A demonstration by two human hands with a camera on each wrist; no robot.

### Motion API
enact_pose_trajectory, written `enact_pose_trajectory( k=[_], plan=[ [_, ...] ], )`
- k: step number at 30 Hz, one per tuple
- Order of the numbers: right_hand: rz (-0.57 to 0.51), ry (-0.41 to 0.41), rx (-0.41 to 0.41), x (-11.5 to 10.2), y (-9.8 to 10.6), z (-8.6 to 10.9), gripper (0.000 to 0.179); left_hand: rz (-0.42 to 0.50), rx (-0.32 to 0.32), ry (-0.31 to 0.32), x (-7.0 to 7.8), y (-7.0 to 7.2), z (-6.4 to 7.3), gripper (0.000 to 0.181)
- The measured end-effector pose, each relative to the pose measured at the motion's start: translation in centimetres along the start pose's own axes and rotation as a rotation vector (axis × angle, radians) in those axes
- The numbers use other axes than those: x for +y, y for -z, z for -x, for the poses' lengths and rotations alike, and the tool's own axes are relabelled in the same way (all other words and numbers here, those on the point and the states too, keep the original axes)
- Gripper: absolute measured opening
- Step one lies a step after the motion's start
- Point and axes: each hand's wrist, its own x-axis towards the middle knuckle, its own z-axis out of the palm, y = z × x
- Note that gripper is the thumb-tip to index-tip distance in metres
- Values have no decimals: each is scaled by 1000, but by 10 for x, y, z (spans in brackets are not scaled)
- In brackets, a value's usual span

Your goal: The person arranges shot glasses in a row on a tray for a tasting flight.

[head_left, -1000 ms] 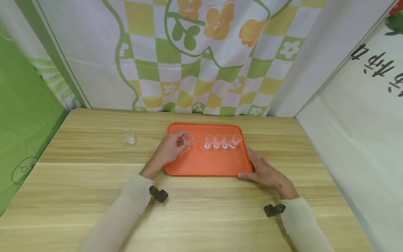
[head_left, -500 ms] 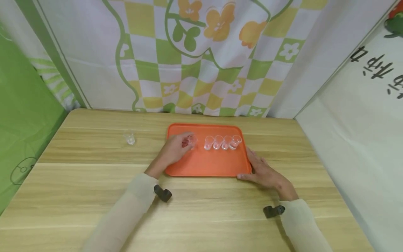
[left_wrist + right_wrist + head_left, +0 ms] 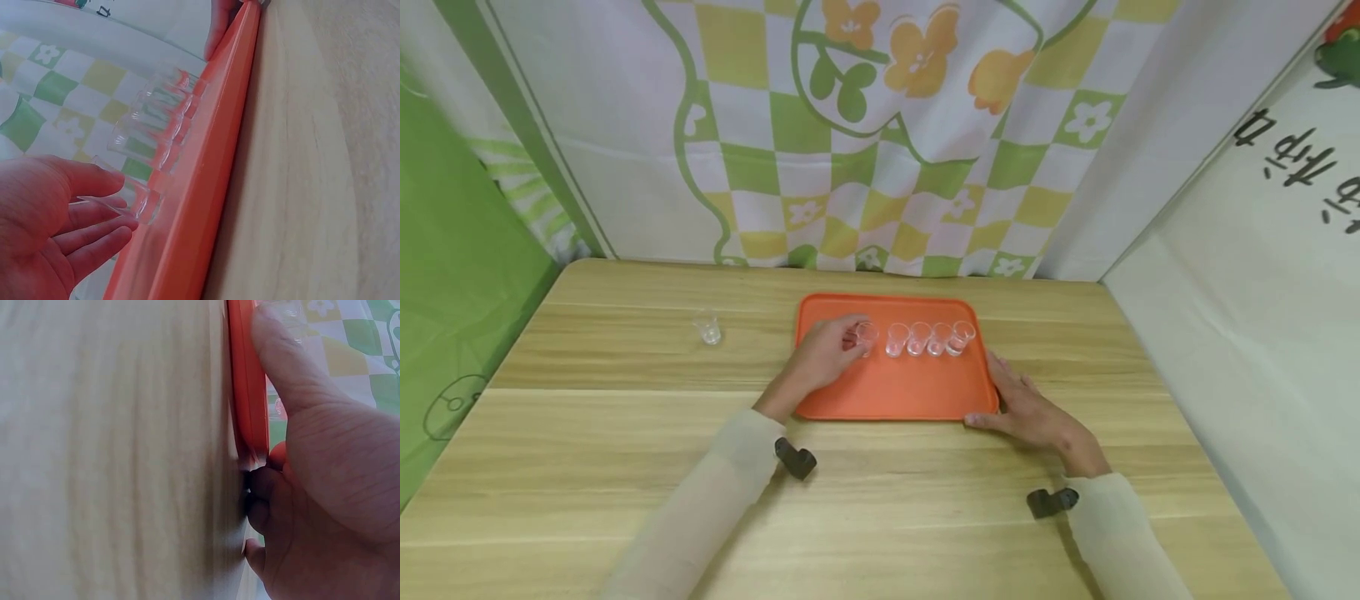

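My left hand (image 3: 826, 354) pinches a small clear shot glass (image 3: 867, 333) between thumb and fingers, over the left part of an orange tray (image 3: 895, 396). In the left wrist view, the thumb and fingertips lie around the glass (image 3: 149, 205), whose base is at the tray surface. To its right, several similar shot glasses (image 3: 919, 340) stand upright in a row. My right hand (image 3: 1033, 414) grips the tray's front right corner. The right wrist view has the thumb along the tray's edge (image 3: 249, 381) and the other fingers bent beside the corner.
Another clear shot glass (image 3: 710, 329) stands on the wooden table (image 3: 880, 500), left of the tray. Behind the table hangs a checked, flowered curtain (image 3: 887, 183). A green panel (image 3: 460, 275) borders the left side, and a white wall (image 3: 1247, 292) the right.
My left hand has slid the pinched shot glass rightward over the tray, closer to the row. My right hand stays at the tray corner.
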Motion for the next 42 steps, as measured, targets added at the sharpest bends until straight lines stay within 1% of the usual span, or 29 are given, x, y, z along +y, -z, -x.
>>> enact_pose_trajectory(
  k=[7,14,19,26,31,42],
  plan=[
    [0,4,1,0,0,0,114,-10,-9,-4,0,-3,-3,38],
    [3,-2,-4,3,-1,-2,114,17,-8,-3,2,-6,-4,37],
    [3,-2,-4,3,0,-3,114,18,-12,9,3,-6,-4,36],
    [2,-9,-7,1,0,-1,115,11,-15,4,5,-6,-5,36],
    [2,-5,-3,2,0,-2,115,22,-23,3,6,-6,-5,36],
    [-2,5,1,3,0,-1,115,15,-36,15,7,-7,-7,34]
  ],
)
